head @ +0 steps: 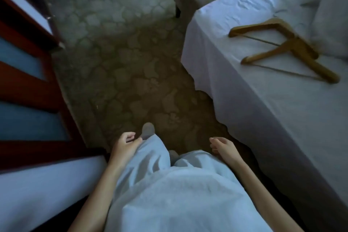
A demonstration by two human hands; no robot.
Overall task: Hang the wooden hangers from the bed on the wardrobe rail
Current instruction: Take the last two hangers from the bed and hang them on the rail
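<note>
Right of the right hand [223,146] and stretching well ahead of it: bed [263,118], white sheet, edge hanging toward the floor. Ahead of both hands, between bed and door: patterned carpet [122,71]. Left of the left hand [125,146]: dark red door [28,84] with pale panels, probably the wardrobe's; no rail in view. Well ahead and to the right of the right hand, flat on the bed: two wooden hangers [299,49], overlapping, just beside a pillow [331,30] farther right. Hooks too blurred to make out.

Left hand: low by the thigh, fingers loosely curled, nothing in it. Right hand: likewise low, fingers loosely bent, empty, near the hanging sheet but apart from it.

Judged step: fetching, not yet hanging. Both hangers untouched on the bed, well apart from either hand.

Next move, as a guess: step forward along the bed, reach the right hand across the edge, take the nearer hanger by its neck or shoulder. Perhaps gather both at once, being crossed already. Lift with care, bars and arms interlaced and likely to snag. Then turn left toward the door side and look for the rail, out of sight for now.
</note>
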